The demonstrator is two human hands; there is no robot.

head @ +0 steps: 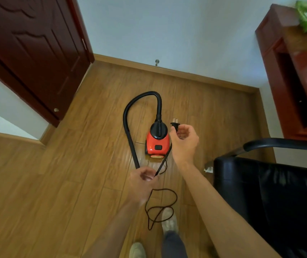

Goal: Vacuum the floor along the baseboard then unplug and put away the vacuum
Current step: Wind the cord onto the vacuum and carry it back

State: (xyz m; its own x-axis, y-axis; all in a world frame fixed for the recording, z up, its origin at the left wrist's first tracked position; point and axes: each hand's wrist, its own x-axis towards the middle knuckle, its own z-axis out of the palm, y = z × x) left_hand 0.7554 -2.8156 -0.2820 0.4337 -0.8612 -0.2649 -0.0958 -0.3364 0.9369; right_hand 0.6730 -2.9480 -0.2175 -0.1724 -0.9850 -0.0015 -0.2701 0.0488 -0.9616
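Both forearms are bare and reach forward and down from the lower edge of the view. The left hand (143,180) is lower and nearer the body, with its fingers curled around the cord (164,160). The right hand (184,141) is higher and farther forward, its fingers loosely curled, and holds the plug (175,126) at the fingertips. The hands are apart, and the cord runs straight between them.

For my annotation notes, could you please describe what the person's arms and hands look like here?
Both arms are bare to the frame's lower edge: no sleeves show on the left forearm or right forearm. The left hand and right hand wear no gloves, and no watch, bracelet or ring is visible.
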